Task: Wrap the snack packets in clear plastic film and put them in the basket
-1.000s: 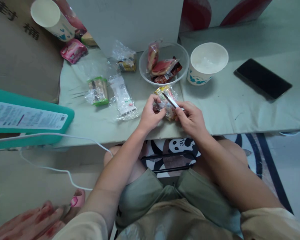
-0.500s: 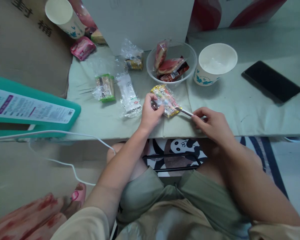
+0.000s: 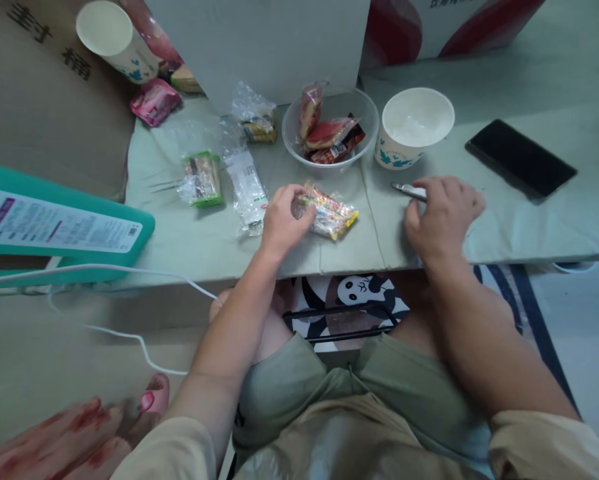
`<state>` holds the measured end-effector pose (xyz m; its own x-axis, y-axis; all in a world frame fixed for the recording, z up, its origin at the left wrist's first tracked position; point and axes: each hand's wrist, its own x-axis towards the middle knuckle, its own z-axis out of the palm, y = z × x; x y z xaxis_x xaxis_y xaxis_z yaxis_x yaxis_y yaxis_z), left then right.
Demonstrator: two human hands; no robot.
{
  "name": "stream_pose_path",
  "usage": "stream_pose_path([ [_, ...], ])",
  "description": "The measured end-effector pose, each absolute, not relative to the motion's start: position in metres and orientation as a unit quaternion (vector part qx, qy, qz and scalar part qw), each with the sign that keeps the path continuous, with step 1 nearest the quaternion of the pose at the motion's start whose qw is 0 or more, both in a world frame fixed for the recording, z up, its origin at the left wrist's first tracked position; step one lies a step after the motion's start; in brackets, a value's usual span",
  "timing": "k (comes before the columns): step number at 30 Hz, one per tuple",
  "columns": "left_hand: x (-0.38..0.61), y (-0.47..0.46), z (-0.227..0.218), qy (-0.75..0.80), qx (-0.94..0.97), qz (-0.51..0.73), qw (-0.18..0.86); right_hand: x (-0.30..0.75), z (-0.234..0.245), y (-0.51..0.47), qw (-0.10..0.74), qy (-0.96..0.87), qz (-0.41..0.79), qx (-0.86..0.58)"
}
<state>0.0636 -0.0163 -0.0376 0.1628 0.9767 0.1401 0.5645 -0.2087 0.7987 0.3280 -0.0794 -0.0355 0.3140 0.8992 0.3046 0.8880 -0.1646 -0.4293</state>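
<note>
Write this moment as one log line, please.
left hand: pinching snack pack | right hand: fingertips on tool, tool on table | nearby: bowl, cup, phone

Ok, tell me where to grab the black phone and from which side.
I'd pinch the black phone across its two long edges, near the middle, coming from above. It lies flat and slanted on the table, so only the thin edges offer a hold; the right hand is nearest to it.
</note>
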Motion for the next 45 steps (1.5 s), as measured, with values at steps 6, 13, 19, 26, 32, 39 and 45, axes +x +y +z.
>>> stream_pose_path([
  [6, 0.058, -0.027, -0.034, 0.526, 0.628, 0.38, 0.429, 0.298, -0.046, -0.08, 0.385, -0.725, 0.18, -0.542],
  [13, 0.046, -0.021, -0.032, 0.576, 0.524, 0.454, 0.433, 0.303, -0.04, -0.076, 0.457, -0.658, 0.139, -0.582],
  [19, 0.034, -0.01, -0.045, 0.608, 0.531, 0.458, 0.372, 0.325, -0.035, -0.076, 0.496, -0.546, -0.001, -0.674],
  [26, 0.028, -0.023, -0.032, 0.556, 0.733, 0.383, 0.08, 0.305, -0.033, -0.091, 0.426, -0.728, 0.039, -0.536],
  [32, 0.037, -0.033, -0.022, 0.511, 0.827, 0.214, 0.1, 0.302, -0.027, -0.104, 0.286, -0.83, 0.075, -0.472],
  [39, 0.034, -0.021, -0.026, 0.509, 0.809, 0.25, 0.152, 0.314, -0.017, -0.114, 0.152, -0.873, 0.137, -0.443],
  [45, 0.041, -0.011, -0.019, 0.521, 0.79, 0.317, 0.067, 0.293, -0.01, -0.119, 0.359, -0.743, -0.015, -0.564],
])
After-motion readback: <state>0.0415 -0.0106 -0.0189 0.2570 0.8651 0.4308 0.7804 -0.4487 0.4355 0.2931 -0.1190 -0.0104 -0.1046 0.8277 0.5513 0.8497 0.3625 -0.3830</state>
